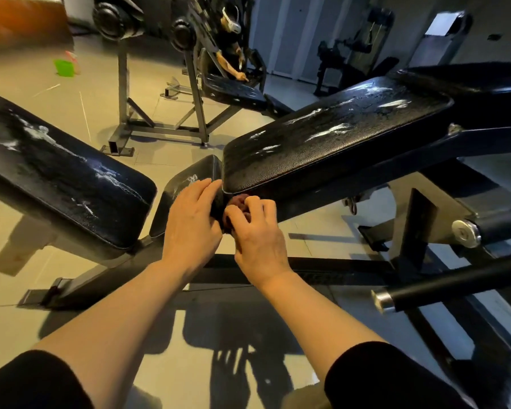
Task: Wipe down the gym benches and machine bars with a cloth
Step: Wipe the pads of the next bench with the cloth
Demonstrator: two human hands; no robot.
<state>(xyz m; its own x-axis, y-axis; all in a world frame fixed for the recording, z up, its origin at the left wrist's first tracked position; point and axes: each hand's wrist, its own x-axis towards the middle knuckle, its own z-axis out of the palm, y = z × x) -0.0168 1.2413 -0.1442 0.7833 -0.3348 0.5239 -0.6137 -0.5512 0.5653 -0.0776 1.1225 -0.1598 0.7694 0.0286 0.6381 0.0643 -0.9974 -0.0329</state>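
Right hand fingers pinch a dark red cloth under the worktop edge; at nine o'clock, left hand fingers lie pressed together on the seat pad.

We can read no text, label, brand, number or sign anywhere here, neither on the black textured vinyl bench pads nor on the black steel floor rail of the bench frame, where a faint embossed mark is too blurred to make out.

dark red cloth, black white-streaked bench pads, green bottle
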